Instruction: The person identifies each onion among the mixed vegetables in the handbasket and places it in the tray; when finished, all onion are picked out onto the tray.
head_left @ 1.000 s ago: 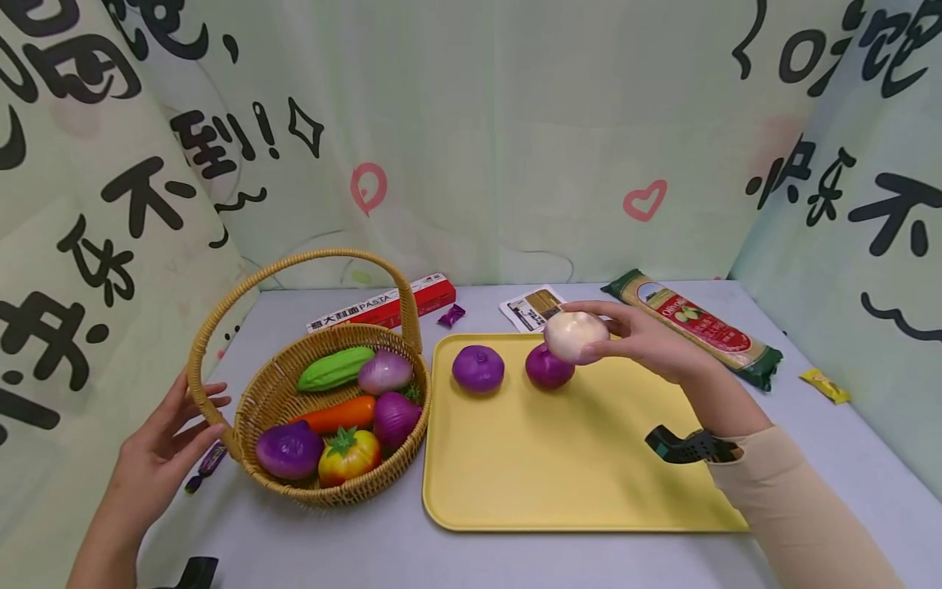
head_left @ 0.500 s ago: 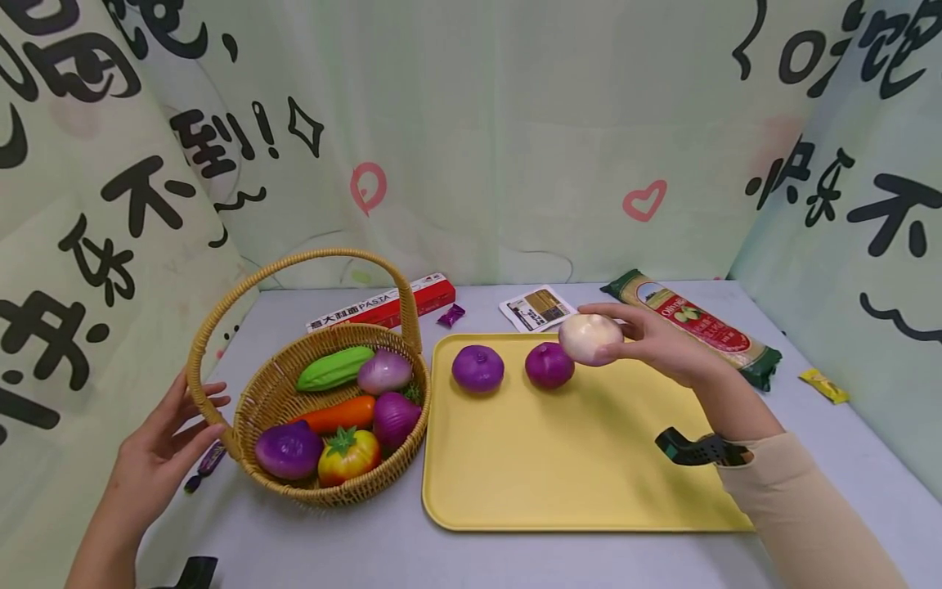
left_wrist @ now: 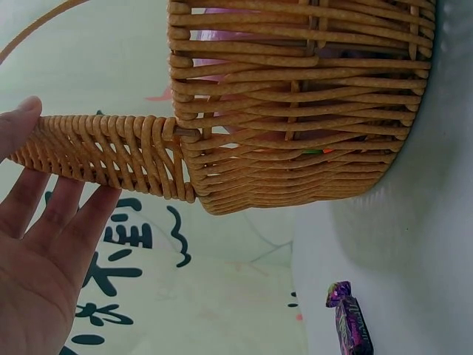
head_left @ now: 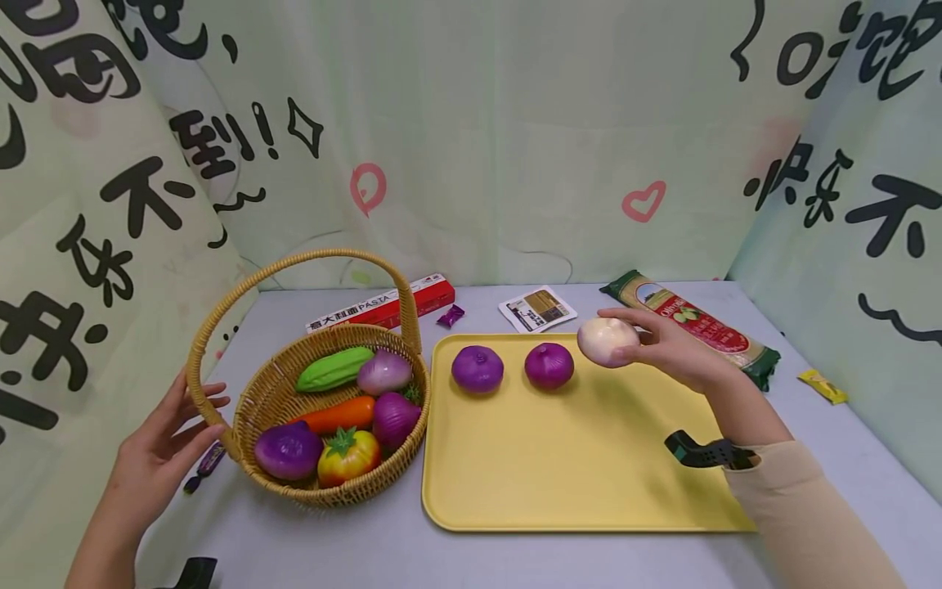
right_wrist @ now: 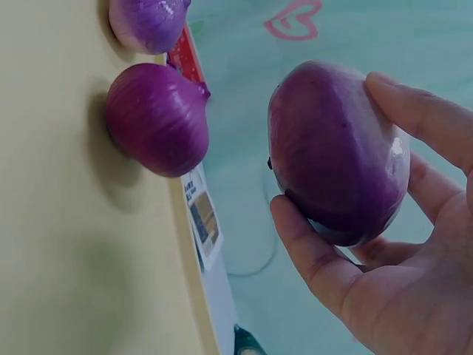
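Observation:
My right hand [head_left: 673, 348] holds a purple-and-white onion [head_left: 607, 342] above the back of the yellow tray [head_left: 589, 458]. In the right wrist view its purple side [right_wrist: 336, 155] shows between thumb and fingers. Two purple onions [head_left: 478, 369] sit on the tray, to the left of the held one. My left hand [head_left: 158, 446] grips the handle of the wicker basket [head_left: 353, 495] near its base, thumb on one side and fingers on the other. The basket contains a green ridged vegetable [head_left: 334, 369], a carrot [head_left: 340, 415], onions [head_left: 396, 420], a purple vegetable [head_left: 289, 451] and a red-yellow tomato [head_left: 349, 458].
Behind the basket lies a red pasta box [head_left: 430, 296] with a purple wrapped sweet [head_left: 451, 316]. At the back are a flat sachet [head_left: 538, 309] and a green-ended noodle pack [head_left: 699, 323]. A yellow sweet [head_left: 824, 385] lies far right; another wrapped sweet [left_wrist: 351, 322] lies beside the basket.
My right hand has carried the onion to the right and slightly down, away from the two onions on the tray. My left hand and the basket stay in place.

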`<state>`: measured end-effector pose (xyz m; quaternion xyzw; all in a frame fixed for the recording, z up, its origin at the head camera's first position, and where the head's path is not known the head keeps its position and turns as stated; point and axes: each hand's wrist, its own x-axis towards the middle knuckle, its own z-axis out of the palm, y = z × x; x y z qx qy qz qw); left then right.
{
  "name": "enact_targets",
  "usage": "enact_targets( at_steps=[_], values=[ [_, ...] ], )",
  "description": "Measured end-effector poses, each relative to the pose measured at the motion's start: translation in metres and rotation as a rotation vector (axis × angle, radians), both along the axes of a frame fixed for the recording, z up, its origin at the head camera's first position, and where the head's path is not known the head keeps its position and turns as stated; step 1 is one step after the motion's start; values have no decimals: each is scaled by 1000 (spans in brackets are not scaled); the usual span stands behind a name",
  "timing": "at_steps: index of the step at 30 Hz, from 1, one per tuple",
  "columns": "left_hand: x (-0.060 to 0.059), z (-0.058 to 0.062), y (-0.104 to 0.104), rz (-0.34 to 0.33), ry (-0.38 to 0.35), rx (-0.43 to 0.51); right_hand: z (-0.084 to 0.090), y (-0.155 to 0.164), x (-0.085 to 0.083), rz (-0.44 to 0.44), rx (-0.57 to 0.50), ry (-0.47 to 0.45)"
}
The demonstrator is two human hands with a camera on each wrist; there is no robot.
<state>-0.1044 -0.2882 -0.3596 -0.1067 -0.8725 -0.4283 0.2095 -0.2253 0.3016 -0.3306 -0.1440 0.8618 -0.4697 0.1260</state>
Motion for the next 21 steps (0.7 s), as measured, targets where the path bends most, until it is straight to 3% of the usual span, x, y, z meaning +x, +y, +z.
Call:
enact_targets(
  at_steps=[21],
  values=[
    [1,0,1,15,-20,-11,-38,46,-6,-118,33,-79]
  ],
)
